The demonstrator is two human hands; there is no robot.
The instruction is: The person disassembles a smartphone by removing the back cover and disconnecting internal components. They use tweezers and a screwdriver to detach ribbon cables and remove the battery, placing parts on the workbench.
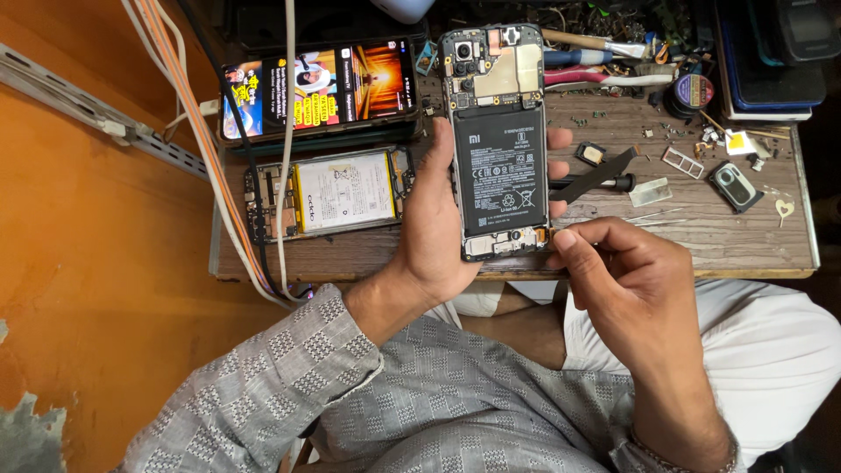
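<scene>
Scarred brown wood makes up the bench (701, 228), its grain scratched and dusted with tiny screws, and it butts against an orange wall (79, 219) with a grey metal rail. From my head view I see my left hand (438, 228) wrapped around an opened phone (501, 140), thumb side on its left edge and fingertips showing past its right edge; it is held upright just above the bench's near edge. Its back is off: a flat black battery fills the middle, with a gold-and-silver shielded board and camera lenses above it and a small board at the bottom. My right hand (626, 280) is pinched at the phone's lower right corner, thumb and forefinger closed together, touching the frame; I cannot tell whether something thin sits between them. A black plastic pry tool (604, 172), flat and paddle-shaped, lies on the bench just right of the phone. To the left lies a second opened phone (337, 193) with a pale rectangular battery, and behind it a third phone (320, 88) with a lit, colourful screen. White and orange cables (188, 114) run down the wall side. Farther right sit a small metal tray (681, 162), a grey camera cover (734, 186) and a yellow sticker (740, 142). My sleeve (289, 377) is grey woven cloth in a checked pattern.
</scene>
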